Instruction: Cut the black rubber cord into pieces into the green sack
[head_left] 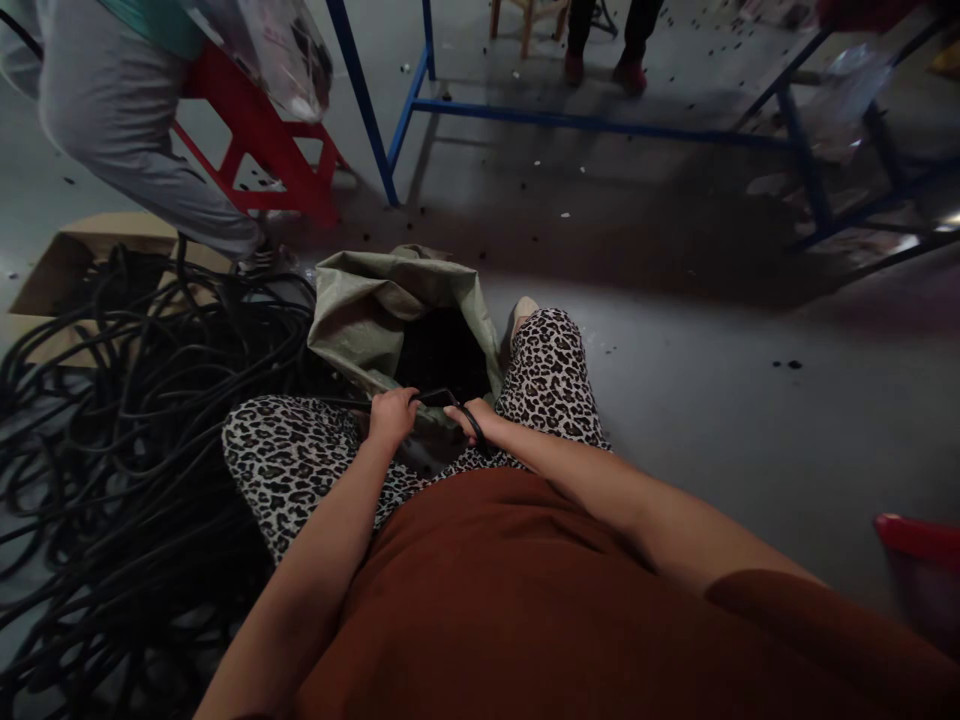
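I sit with leopard-print trousers, knees apart, over an open olive-green sack (375,310) that stands on the floor between my legs. Its inside is dark. My left hand (391,414) is closed on a black cable (439,397) just above my lap. My right hand (474,420) grips the same cable a little to the right, where it curves into a loop. The cable runs off to the left toward a large tangled heap of black cable (127,420) on the floor.
A flat cardboard box (82,250) lies behind the cable heap. Another person in grey trousers (127,140) steps past at the upper left by a red frame (262,150). A blue metal table frame (570,120) stands ahead, with someone's feet beyond it. A red object (919,535) sits at the right edge.
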